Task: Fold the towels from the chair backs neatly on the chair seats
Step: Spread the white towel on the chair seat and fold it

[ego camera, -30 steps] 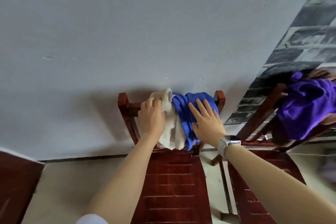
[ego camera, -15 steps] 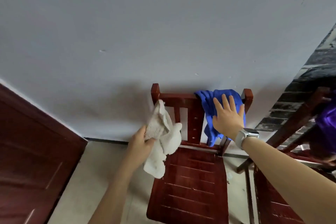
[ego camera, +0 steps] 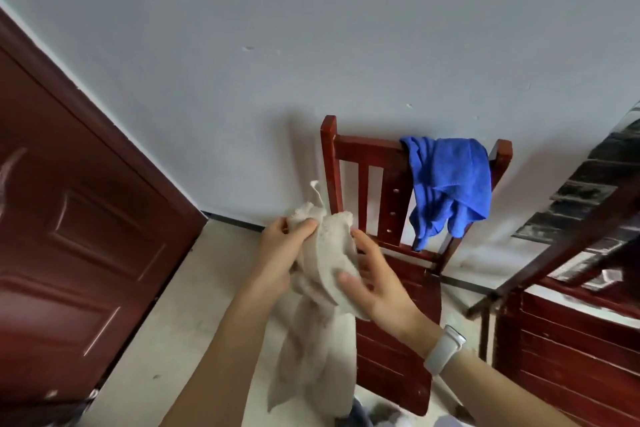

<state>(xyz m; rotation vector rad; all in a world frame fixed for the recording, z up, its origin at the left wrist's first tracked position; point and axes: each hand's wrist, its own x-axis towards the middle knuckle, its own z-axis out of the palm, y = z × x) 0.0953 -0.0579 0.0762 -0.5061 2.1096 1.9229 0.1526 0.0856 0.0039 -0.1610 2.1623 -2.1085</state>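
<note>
A beige towel (ego camera: 322, 322) hangs crumpled in front of me, left of a red wooden chair (ego camera: 391, 180). My left hand (ego camera: 282, 250) grips its top edge with curled fingers. My right hand (ego camera: 375, 281) holds the towel's right side, thumb over the cloth and fingers behind it. A blue towel (ego camera: 450, 184) is draped over the right part of the chair's back rail. The chair seat (ego camera: 405, 340) shows to the right of the hanging beige towel, partly hidden by my right arm.
A dark red door (ego camera: 76, 236) stands at the left. A second red chair (ego camera: 568, 340) sits at the right, beside a dark brick-patterned wall (ego camera: 595, 180). A grey wall is behind the chairs. Pale floor lies between door and chair.
My right hand has left the blue towel and joined my left on the beige towel, which now hangs lower and nearer to me. The view has swung left.
</note>
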